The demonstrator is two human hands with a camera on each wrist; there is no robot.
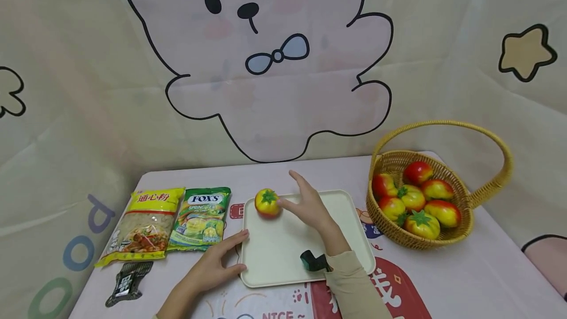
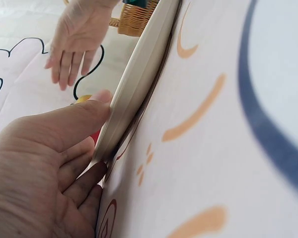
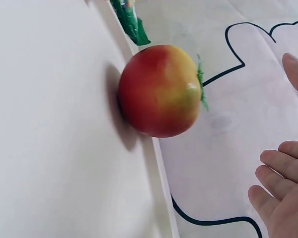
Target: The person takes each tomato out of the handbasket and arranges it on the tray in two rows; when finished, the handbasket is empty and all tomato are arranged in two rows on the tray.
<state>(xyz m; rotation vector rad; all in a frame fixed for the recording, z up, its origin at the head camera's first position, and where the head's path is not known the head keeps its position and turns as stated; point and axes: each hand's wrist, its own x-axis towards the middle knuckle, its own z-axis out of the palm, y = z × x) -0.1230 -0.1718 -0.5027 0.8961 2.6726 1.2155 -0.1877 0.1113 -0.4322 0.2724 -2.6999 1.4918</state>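
A red-and-yellow, tomato-like fruit with a green leafy top sits in the far left corner of the cream tray. My right hand is above the tray just right of the fruit, fingers extended and thumb apart; in the right wrist view, a gap separates the hand from the fruit. At the tray's left edge my left hand rests with thumb and index finger spread. The left wrist view shows its thumb tip against the tray's rim, other fingers lower beside it.
Right of the tray stands a wicker basket with a tall handle, holding several similar fruits. To the left lie a pasta bag, a green candy bag and a small black packet. A printed cloth hangs behind the table.
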